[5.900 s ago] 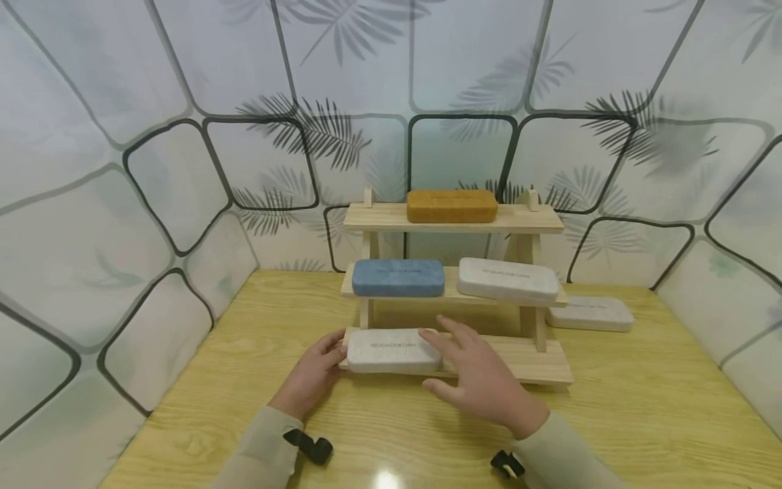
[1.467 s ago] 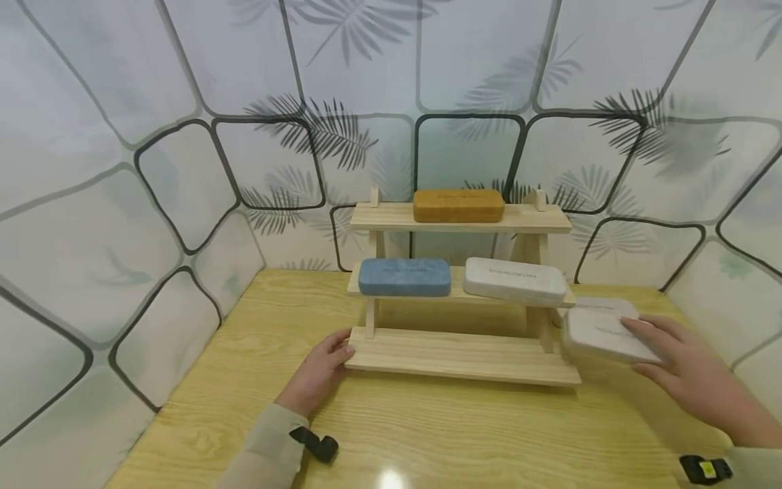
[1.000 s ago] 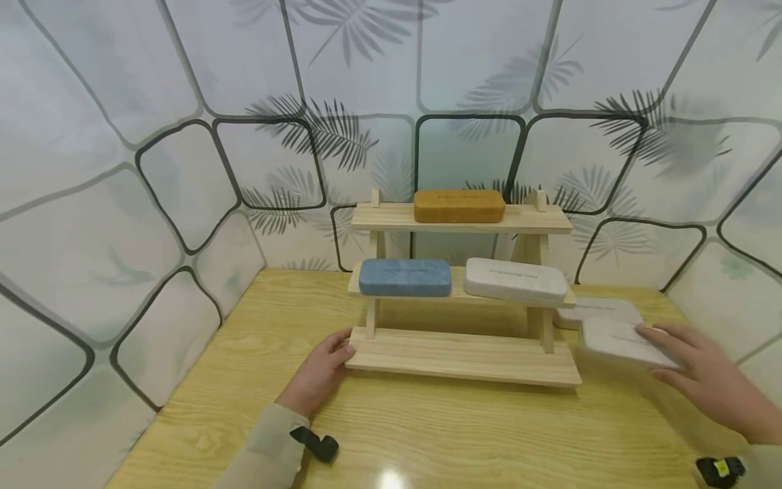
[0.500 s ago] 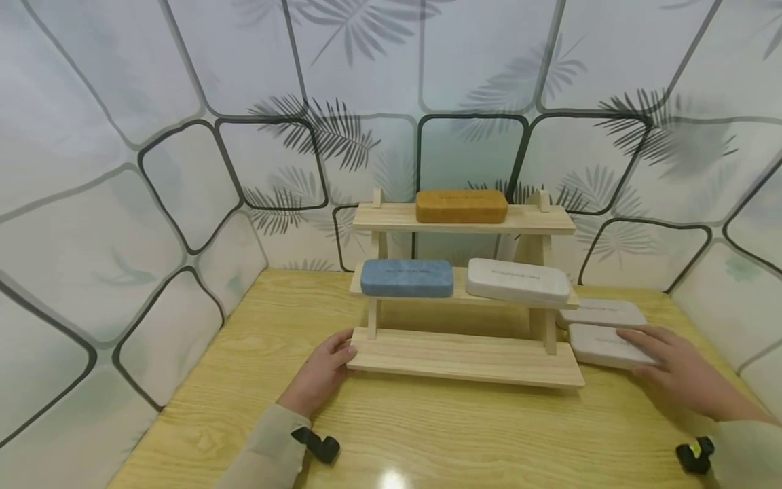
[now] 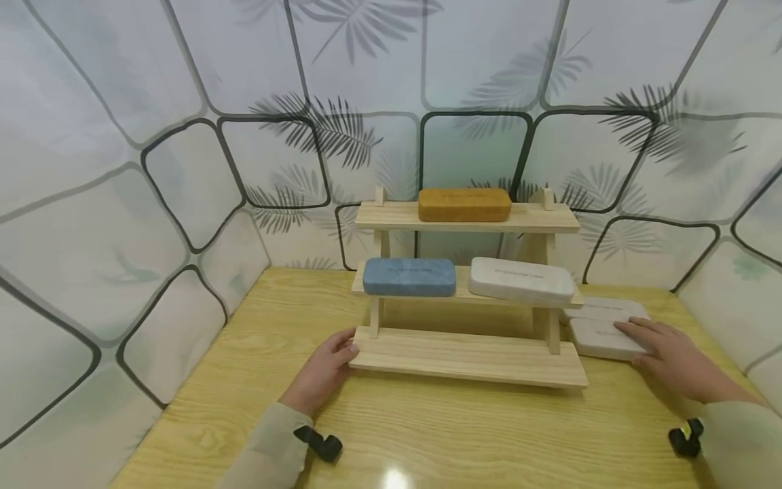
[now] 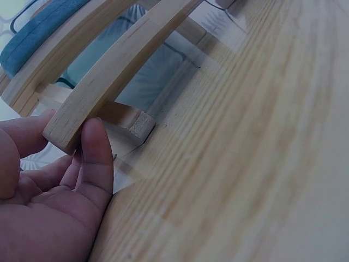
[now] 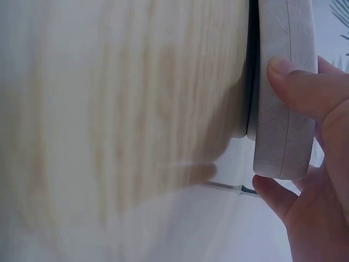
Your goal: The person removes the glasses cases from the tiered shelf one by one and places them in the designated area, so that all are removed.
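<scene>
Since the earliest frame, the pale grey rectangular hard case (image 5: 601, 338) has left the bottom tier of the three-tier light wooden shelf (image 5: 467, 355) and now lies on the yellow wood-grain surface (image 5: 427, 435) just right of the shelf, touching or nearly touching a second pale grey case (image 5: 601, 309) behind it. Over the last half second the right hand (image 5: 672, 360) has barely shifted. It rests on the near case with fingers spread along its top, and the right wrist view shows a finger (image 7: 297, 87) over the case's long edge (image 7: 283, 109) and another under its end, so the hand lightly grips it. The left hand (image 5: 320, 373) stays at the shelf's lower left corner; in the left wrist view its thumb (image 6: 95, 158) presses the end of the bottom board (image 6: 103, 93) with the other fingers loosely curled behind it.

Each case carries a small line of embossed lettering on its lid, too small to read. A blue fabric-covered case (image 5: 409, 276) and a white case (image 5: 522, 280) sit on the middle tier, and a mustard-brown case (image 5: 464, 204) sits on the top tier. Both forearms wear beige sleeves.
</scene>
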{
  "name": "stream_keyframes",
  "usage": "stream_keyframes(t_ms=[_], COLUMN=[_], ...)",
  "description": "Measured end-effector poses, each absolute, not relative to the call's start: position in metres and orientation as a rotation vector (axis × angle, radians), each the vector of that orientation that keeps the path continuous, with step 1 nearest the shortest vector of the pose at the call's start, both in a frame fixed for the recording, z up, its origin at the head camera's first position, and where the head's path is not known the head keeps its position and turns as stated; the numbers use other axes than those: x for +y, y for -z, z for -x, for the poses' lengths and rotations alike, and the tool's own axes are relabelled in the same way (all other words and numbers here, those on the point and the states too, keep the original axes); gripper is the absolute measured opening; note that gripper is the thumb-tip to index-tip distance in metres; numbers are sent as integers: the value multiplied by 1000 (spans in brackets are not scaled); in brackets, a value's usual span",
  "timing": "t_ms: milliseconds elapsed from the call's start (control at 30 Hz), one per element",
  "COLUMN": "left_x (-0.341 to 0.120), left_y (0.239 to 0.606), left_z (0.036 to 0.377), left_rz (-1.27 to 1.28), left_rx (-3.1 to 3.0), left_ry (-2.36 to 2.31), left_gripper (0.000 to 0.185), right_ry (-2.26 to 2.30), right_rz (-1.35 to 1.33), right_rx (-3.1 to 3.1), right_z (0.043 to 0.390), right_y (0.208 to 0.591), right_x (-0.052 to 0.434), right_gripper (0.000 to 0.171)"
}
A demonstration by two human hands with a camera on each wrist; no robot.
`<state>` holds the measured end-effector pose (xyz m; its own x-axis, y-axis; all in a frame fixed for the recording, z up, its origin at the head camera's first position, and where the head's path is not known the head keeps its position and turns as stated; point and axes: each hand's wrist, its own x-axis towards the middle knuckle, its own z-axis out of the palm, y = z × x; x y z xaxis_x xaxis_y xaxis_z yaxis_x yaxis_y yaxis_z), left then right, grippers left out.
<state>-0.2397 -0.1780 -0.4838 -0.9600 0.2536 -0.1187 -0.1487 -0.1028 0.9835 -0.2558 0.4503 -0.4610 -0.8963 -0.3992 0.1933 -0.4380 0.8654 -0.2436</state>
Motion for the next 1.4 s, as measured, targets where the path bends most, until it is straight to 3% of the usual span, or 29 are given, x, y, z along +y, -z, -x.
stream_keyframes(t_ms=[633,1400], left_x=[-177,-176], left_y=[483,483], left_z=[240,240], left_rz=[-109,-112], left_rx=[1902,1907], left_ry=[-2156,-2170], left_gripper=[59,57], right_ry=[-413,-529], right_rz=[-605,-390], right_rx=[-2966,-2942], right_z=[268,263], right_y=[463,443], right_x=[450,429], right_gripper=[56,72])
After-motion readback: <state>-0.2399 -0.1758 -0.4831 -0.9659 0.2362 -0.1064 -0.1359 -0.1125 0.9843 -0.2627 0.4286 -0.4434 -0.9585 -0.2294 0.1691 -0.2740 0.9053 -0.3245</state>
